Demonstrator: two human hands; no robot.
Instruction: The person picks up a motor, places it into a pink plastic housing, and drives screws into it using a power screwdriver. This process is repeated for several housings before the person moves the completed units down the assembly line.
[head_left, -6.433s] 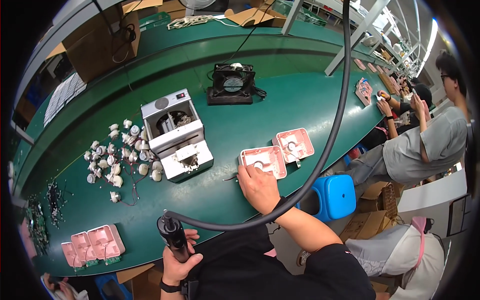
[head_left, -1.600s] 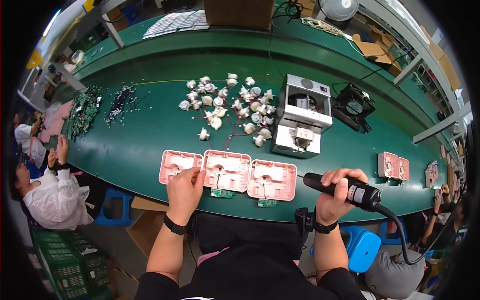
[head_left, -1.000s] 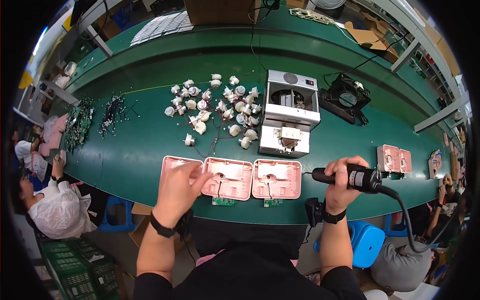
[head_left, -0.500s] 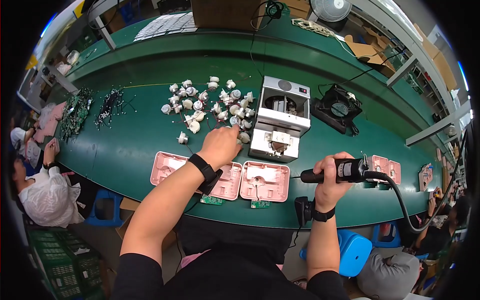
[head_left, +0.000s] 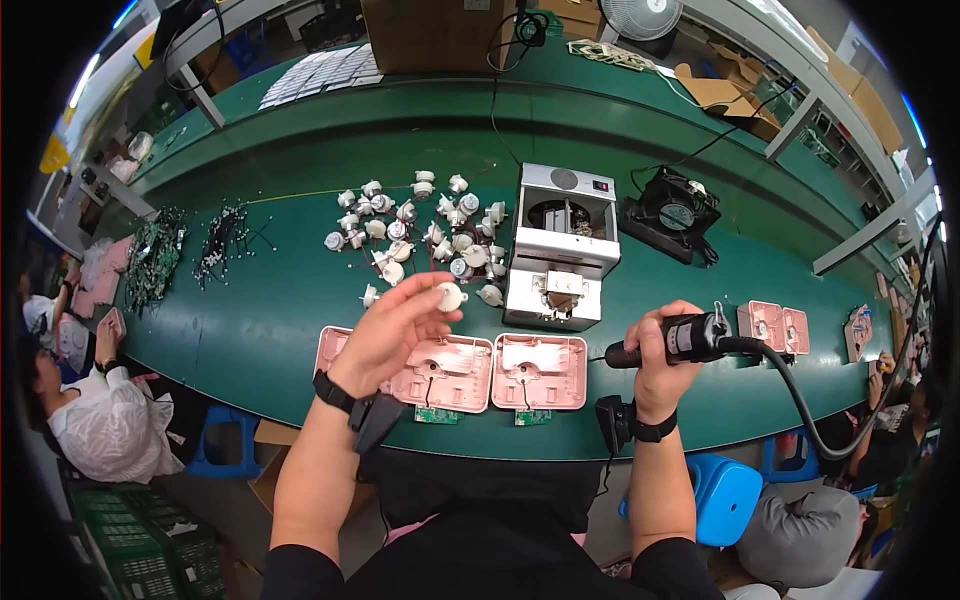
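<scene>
Currently, we are pinching a small white motor [head_left: 450,296] in the fingers of our left hand [head_left: 400,322], raising it above the green table [head_left: 250,310] to the near left of the grey screw feeder [head_left: 570,247], while our right hand [head_left: 660,352] is gripping a black electric screwdriver [head_left: 690,338] at the feeder's near right, fingers wrapped around its body. Three pink plastic housings [head_left: 540,376] are lying on the feeder's near side, loose white motors [head_left: 461,268] are spreading to its left, and a black fan [head_left: 677,216] is standing to its right.
</scene>
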